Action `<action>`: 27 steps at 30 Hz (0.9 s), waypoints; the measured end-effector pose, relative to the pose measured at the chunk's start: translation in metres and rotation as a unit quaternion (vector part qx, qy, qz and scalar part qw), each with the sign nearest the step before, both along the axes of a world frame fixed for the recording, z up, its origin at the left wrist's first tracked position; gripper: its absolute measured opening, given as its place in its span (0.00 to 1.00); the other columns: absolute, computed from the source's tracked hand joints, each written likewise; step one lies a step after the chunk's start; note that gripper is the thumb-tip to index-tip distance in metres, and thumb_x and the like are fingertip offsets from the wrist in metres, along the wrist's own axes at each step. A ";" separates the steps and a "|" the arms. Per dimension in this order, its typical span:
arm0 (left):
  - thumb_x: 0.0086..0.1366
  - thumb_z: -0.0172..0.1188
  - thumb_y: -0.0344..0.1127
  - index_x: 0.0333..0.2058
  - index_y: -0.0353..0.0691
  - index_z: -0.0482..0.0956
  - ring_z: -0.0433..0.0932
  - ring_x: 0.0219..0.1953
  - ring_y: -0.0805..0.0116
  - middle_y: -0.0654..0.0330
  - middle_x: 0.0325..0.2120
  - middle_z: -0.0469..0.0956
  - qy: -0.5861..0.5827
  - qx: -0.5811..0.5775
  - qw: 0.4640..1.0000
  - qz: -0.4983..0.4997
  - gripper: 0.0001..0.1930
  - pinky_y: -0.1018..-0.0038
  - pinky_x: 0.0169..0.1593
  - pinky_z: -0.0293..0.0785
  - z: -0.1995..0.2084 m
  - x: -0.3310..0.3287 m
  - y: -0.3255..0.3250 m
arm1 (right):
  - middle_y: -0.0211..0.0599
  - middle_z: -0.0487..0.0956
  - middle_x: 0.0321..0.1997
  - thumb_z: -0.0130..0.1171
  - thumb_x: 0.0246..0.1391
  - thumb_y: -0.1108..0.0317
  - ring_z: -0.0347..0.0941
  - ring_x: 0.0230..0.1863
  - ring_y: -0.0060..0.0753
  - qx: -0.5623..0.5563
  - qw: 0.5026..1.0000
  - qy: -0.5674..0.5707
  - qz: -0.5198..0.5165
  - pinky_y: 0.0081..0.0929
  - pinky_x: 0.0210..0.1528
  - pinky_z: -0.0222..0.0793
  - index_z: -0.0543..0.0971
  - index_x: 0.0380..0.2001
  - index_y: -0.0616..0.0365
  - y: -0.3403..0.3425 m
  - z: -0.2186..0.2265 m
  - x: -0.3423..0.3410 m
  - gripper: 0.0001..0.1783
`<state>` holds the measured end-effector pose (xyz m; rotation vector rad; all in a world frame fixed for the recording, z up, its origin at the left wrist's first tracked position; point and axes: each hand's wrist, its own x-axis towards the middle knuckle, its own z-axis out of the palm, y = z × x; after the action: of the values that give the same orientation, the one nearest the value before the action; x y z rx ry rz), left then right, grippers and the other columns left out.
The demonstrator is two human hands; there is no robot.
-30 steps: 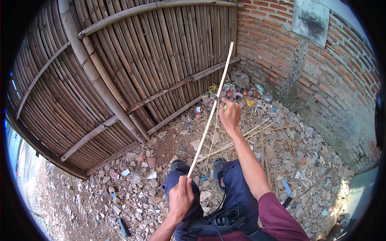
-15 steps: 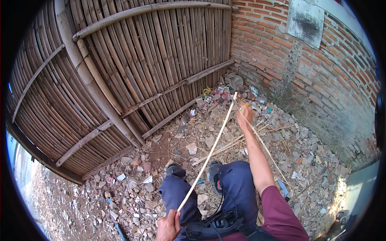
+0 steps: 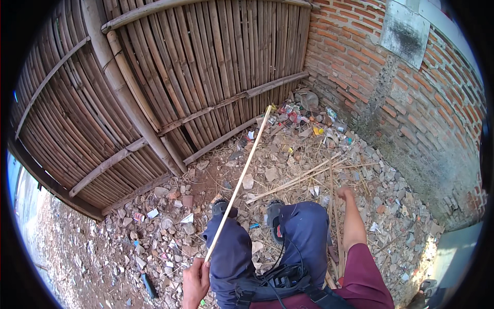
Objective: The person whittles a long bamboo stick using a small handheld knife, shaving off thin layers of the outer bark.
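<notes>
Bamboo strip (image 3: 237,184): your left hand (image 3: 196,282) is gripping its near end, fingers clenched round it, while your right hand (image 3: 343,193), fingers curled, is reaching toward loose strips (image 3: 303,177); probably picking another next.

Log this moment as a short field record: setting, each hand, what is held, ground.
setting: corner of a bamboo slat fence and a red brick wall
left hand: grips the near end of a long thin pale bamboo strip
strip: slants up and away toward the fence foot
right hand: lowered beside the right knee, by loose bamboo slivers; grasp unclear
ground: rubble and coloured litter
</notes>
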<state>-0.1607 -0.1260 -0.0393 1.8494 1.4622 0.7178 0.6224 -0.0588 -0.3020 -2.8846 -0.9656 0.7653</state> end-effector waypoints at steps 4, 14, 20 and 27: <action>0.78 0.60 0.32 0.37 0.33 0.78 0.65 0.17 0.76 0.61 0.15 0.71 -0.050 -0.003 0.995 0.086 0.09 0.72 0.24 0.61 0.027 0.010 0.025 | 0.38 0.83 0.25 0.66 0.55 0.65 0.77 0.26 0.38 -0.207 0.968 0.145 0.004 0.40 0.28 0.70 0.89 0.34 0.53 -0.069 -0.093 -0.099 0.07; 0.83 0.55 0.39 0.40 0.38 0.74 0.61 0.21 0.86 0.74 0.20 0.65 -0.239 -0.001 0.968 -0.077 0.11 0.80 0.24 0.54 0.067 0.093 0.101 | 0.37 0.83 0.21 0.57 0.60 0.72 0.79 0.26 0.32 0.333 0.928 0.134 -0.097 0.37 0.30 0.70 0.85 0.23 0.61 -0.043 -0.003 -0.173 0.13; 0.85 0.50 0.44 0.39 0.42 0.72 0.55 0.22 0.85 0.76 0.21 0.59 -0.361 -0.195 0.903 -0.127 0.14 0.80 0.25 0.51 0.097 0.133 0.114 | 0.31 0.78 0.22 0.47 0.58 0.75 0.72 0.27 0.24 0.587 0.787 0.186 0.038 0.28 0.34 0.65 0.78 0.24 0.63 0.088 0.194 -0.223 0.12; 0.86 0.48 0.46 0.40 0.44 0.71 0.50 0.19 0.86 0.77 0.20 0.57 -0.390 -0.231 0.877 -0.161 0.15 0.81 0.21 0.45 0.099 0.157 0.122 | 0.36 0.78 0.21 0.50 0.56 0.76 0.74 0.22 0.31 0.655 0.708 0.139 0.225 0.32 0.28 0.66 0.77 0.24 0.63 0.089 0.337 -0.361 0.09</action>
<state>-0.0039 -0.0042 0.0596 1.1669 0.6886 0.7399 0.2611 0.0306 0.0352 -1.2713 -1.3597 0.2308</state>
